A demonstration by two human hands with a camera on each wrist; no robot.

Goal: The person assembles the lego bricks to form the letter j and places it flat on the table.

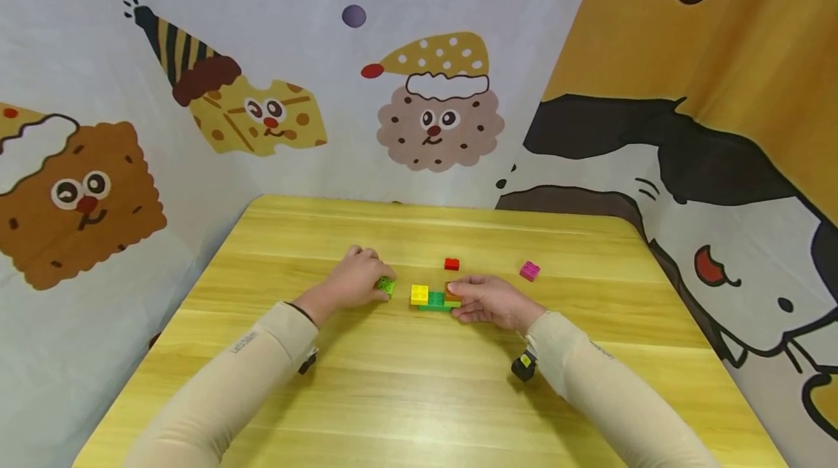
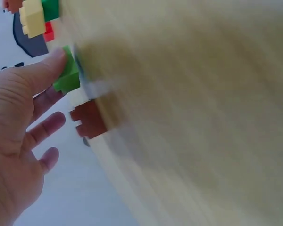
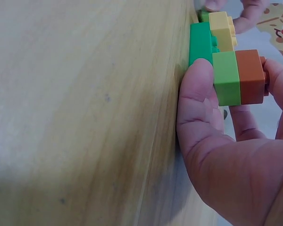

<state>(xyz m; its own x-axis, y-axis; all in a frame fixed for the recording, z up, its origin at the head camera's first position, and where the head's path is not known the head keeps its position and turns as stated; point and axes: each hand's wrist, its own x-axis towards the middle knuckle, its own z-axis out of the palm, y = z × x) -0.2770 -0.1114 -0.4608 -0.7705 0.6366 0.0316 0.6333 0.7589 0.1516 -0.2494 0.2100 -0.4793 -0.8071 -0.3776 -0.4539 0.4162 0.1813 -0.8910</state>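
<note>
My left hand [image 1: 354, 279] pinches a light green brick [image 2: 69, 74] between thumb and fingers, its other fingers spread apart in the left wrist view. To the right lies a small brick build: a long dark green brick [image 1: 435, 300] carries a yellow brick [image 1: 419, 295] on its left end. On its right end a brown brick [image 3: 250, 77] sits on top of a light green brick [image 3: 226, 79]. My right hand [image 1: 492, 300] grips this right end, thumb low against the side and a fingertip at the brown brick's studs.
Behind the build lies a red brick [image 1: 452, 264], with a magenta brick [image 1: 530, 271] farther right. A reddish-brown brick [image 2: 88, 118] and a pale brick [image 2: 77, 97] stand beside the left hand, hidden by it in the head view. A patterned curtain [image 1: 340, 177] hangs behind the wooden table [image 1: 406, 395].
</note>
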